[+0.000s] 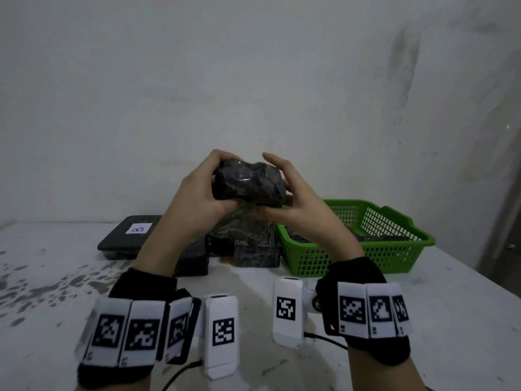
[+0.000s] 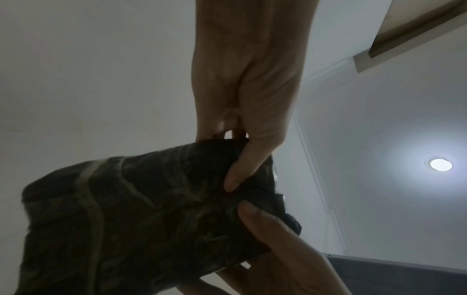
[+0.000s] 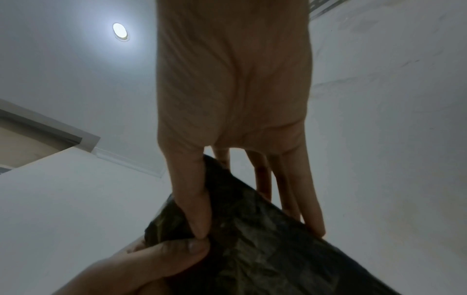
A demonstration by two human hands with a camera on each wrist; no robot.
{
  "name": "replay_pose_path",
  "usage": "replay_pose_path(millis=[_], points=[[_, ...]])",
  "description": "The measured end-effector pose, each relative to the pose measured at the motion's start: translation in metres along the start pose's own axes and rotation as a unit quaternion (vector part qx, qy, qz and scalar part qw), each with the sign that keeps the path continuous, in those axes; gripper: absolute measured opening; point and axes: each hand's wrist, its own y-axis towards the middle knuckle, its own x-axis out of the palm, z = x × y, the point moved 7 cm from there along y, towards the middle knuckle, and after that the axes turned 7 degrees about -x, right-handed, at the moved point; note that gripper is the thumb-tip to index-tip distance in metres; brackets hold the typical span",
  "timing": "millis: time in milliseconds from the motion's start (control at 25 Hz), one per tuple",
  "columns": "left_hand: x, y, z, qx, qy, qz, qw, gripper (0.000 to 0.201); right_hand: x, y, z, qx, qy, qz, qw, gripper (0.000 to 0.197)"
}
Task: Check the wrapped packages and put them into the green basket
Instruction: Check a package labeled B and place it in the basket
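I hold a dark wrapped package [image 1: 248, 183] up above the table with both hands. My left hand [image 1: 210, 187] grips its left end, fingers curled over the top. My right hand [image 1: 284, 198] pinches the right end, thumb underneath, index finger raised off it. In the left wrist view the left thumb [image 2: 242, 169] presses the package [image 2: 151, 209]. In the right wrist view the right thumb [image 3: 194, 209] lies on the wrapping [image 3: 265, 249], fingers behind it. The green basket [image 1: 366, 259] stands at the right, with dark packages [image 1: 377, 238] inside.
More dark wrapped packages [image 1: 253, 249] lie on the white table below my hands. A flat black one with a label marked B [image 1: 127, 235] sits at the back left. The wall stands close behind. The table's right edge runs past the basket.
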Motion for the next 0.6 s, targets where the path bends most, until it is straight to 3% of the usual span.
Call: replay_pose_path(millis=[160, 280, 360, 440, 600], points=[[0.007, 0.001, -0.001, -0.001, -0.012, -0.028, 1.0, 0.057, -0.007, 0.002, -0.005, -0.03, -0.019, 0.076, 0.996, 0.046], [0.001, 0.004, -0.015, -0.056, 0.044, 0.016, 0.997, 0.064, -0.018, 0.001, -0.003, -0.021, -0.002, 0.158, 0.987, 0.042], [-0.008, 0.004, -0.026, -0.115, 0.085, 0.045, 0.989, 0.078, -0.025, -0.002, 0.006, 0.017, 0.079, 0.203, 0.976, 0.034], [-0.015, 0.002, -0.037, -0.16, 0.055, 0.051, 0.984, 0.083, -0.026, -0.004, 0.019, 0.079, 0.208, 0.221, 0.95, 0.022], [-0.024, 0.003, -0.04, -0.144, -0.002, 0.094, 0.985, 0.064, -0.022, -0.005, 0.032, 0.152, 0.304, 0.195, 0.92, 0.033]])
